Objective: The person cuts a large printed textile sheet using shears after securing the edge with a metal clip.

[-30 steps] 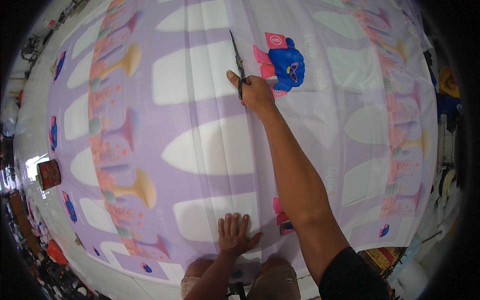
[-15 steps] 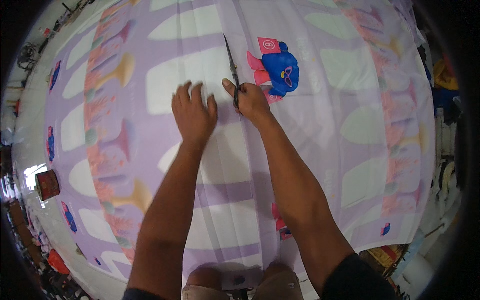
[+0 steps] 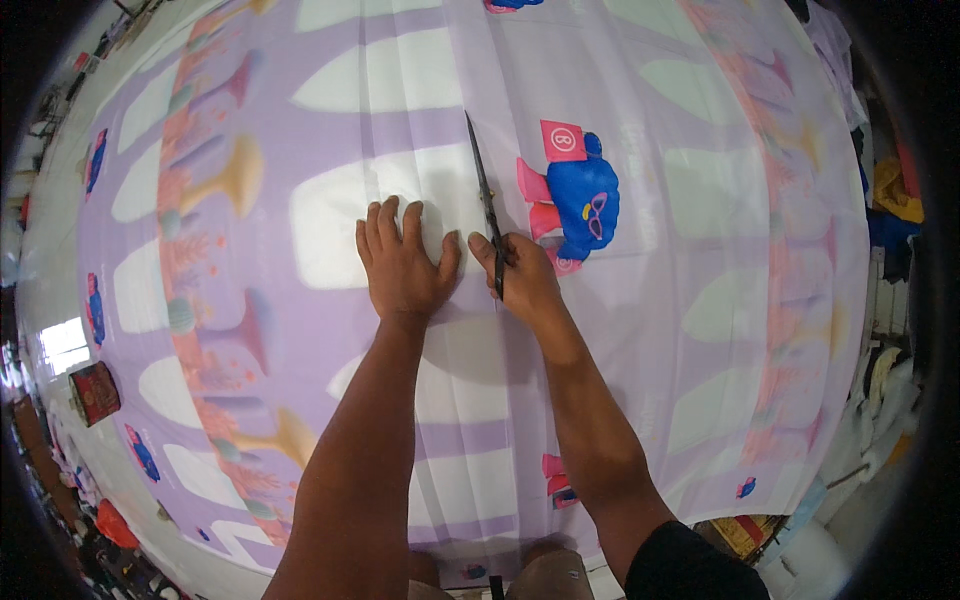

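A large sheet of lilac fabric (image 3: 285,345) with white arched patches and coral-coloured bands is spread out before me. My left hand (image 3: 408,268) lies palm down on it, fingers apart, over a white patch. Just to its right, my right hand (image 3: 528,275) grips black scissors (image 3: 478,165) by the handles. Their long blades point away from me along a lengthwise fold or edge in the fabric, and look closed together. A blue cartoon figure (image 3: 575,190) with pink legs is printed right of the blades. The scissors' handle loops are partly covered by my fingers.
A dark reddish box (image 3: 95,393) sits at the left on the pale surface. Clothes and a yellow cloth (image 3: 897,190) are heaped beyond the right edge. A yellow-and-red package (image 3: 745,535) shows under the fabric's near right corner. Clutter lines the left rim.
The fabric's print and both hands appear lower in the picture. My left hand has shifted slightly right, its fingers lying flatter. The scissors remain in my right hand.
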Motion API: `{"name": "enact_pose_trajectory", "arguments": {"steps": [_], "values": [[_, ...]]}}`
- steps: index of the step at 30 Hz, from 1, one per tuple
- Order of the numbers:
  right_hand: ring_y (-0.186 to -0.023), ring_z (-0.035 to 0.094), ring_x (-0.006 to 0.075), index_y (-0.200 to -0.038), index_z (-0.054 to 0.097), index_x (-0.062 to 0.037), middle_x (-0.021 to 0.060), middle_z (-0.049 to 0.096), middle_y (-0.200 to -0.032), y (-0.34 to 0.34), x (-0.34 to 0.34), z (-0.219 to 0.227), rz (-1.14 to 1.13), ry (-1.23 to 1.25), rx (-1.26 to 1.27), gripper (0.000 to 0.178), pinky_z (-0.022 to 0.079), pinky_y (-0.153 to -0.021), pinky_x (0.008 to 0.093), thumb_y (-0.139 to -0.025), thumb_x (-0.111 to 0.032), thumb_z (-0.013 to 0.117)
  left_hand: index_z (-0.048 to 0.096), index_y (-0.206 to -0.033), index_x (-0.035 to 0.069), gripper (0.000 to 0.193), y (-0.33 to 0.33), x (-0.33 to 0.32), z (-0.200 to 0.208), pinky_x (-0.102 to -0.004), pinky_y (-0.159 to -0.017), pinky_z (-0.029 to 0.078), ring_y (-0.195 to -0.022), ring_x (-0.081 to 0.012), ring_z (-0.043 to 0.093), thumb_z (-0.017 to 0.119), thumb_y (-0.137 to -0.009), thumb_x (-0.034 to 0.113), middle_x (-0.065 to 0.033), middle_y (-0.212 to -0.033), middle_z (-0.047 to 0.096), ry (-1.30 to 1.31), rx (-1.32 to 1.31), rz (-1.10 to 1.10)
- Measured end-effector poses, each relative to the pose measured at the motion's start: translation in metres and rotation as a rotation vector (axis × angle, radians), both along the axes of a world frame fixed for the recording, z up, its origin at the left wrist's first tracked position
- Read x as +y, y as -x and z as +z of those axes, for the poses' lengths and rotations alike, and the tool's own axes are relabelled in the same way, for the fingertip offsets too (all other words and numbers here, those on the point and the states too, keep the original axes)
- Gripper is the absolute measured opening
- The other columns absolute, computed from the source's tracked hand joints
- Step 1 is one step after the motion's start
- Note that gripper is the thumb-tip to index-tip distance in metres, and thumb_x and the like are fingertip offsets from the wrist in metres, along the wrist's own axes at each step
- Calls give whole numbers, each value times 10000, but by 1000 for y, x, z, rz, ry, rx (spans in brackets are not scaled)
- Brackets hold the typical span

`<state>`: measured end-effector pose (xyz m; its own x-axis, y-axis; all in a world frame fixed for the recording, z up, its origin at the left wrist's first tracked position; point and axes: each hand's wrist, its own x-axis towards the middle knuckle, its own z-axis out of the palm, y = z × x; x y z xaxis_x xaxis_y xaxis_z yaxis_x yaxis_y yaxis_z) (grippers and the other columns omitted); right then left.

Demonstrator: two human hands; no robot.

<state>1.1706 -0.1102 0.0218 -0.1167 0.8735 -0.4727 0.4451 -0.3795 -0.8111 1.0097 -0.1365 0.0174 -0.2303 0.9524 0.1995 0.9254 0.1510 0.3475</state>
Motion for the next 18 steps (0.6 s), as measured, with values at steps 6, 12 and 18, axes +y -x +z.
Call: {"name": "enact_pose_trajectory", "arguments": {"steps": [6, 12, 18], "values": [[-629, 588, 276, -708, 578, 16, 157, 568, -632, 4, 26, 16, 27, 13, 8, 671, 464, -629, 443, -880, -628, 653, 536, -1308, 76, 573, -1, 1, 1, -551, -1180, 219, -1398, -392, 333, 622, -870, 436, -184, -1406, 445, 47, -13, 5], [-612, 581, 267, -693, 578, 8, 147, 560, -610, 15, 37, 16, 16, 53, 27, 664, 461, -616, 436, -881, -624, 656, 522, -1302, 74, 587, 2, 1, 1, -572, -1164, 236, -1375, -415, 356, 666, -838, 404, -200, -1391, 446, 43, -27, 12], [-599, 561, 261, -697, 584, 5, 136, 560, -609, 13, 37, 2, -4, 21, 13, 641, 451, -608, 432, -881, -603, 671, 523, -1299, 77, 593, 1, 3, 1, -576, -1165, 237, -1377, -415, 353, 668, -831, 410, -199, -1389, 444, 62, -32, 14]]}}
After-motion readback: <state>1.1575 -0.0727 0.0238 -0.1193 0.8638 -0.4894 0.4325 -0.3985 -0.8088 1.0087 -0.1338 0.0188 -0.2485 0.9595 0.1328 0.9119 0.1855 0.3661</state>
